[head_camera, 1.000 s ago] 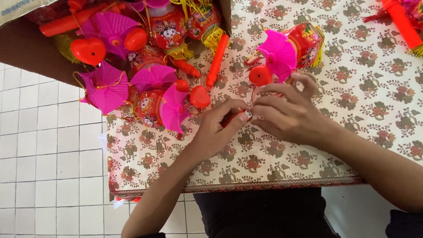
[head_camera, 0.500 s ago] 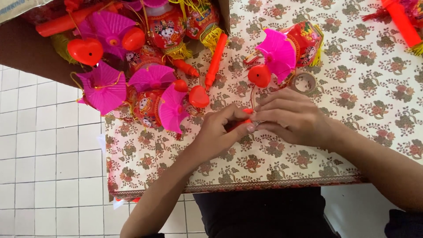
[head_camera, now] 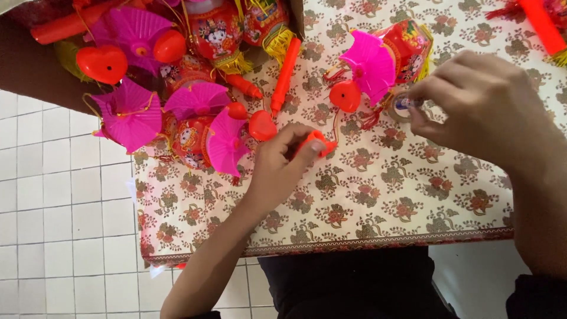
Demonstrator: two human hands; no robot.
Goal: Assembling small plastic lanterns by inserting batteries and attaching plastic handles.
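Right hand [head_camera: 478,106] moved to tape roll [head_camera: 403,105] | left hand [head_camera: 283,165] keeps orange piece [head_camera: 319,143]

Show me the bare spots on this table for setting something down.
Free: the cloth along the near edge, below the left hand and right hand. Crowded: the far left, heaped with lanterns, and around the pink lantern.

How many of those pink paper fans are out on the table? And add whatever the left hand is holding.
Pink fans in the pile: 4
Pink fan lying apart, near the right hand: 1
Small orange piece pinched in the left hand: 1
Total: 6
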